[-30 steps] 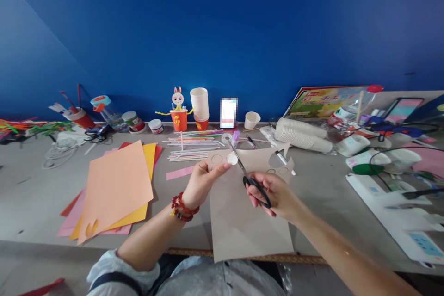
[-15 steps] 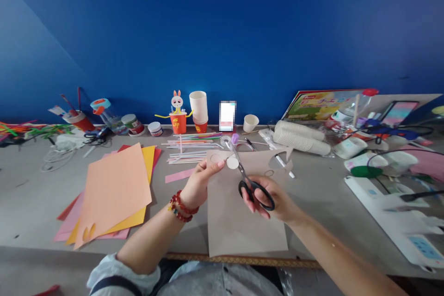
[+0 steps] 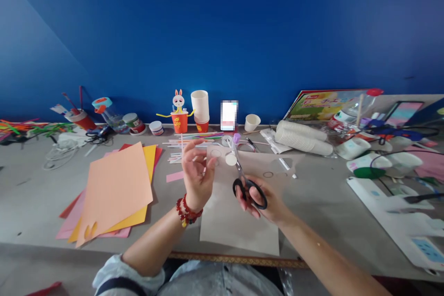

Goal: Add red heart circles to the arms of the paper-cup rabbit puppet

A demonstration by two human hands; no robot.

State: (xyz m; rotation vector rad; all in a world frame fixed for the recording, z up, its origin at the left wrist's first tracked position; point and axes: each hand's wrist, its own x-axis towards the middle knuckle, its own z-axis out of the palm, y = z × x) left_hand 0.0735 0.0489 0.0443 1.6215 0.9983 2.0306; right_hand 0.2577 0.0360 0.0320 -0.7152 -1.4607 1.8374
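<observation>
The grey surface carries a stack of coloured paper at left, probably parked there to keep the middle workable, and a pale sheet before the person, likely for both hands to reach. The left hand is loosely spread — fingers curled, gripping nothing visible. The right hand wraps round the handles of scissors, blades pointing far, presumably for control; beside them shows a white disc — whether touching, I cannot tell.

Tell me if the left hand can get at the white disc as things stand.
Probably yes: the left hand looks empty, with nothing visible between it and the white disc; only the scissors crowd the disc's right side.
</observation>
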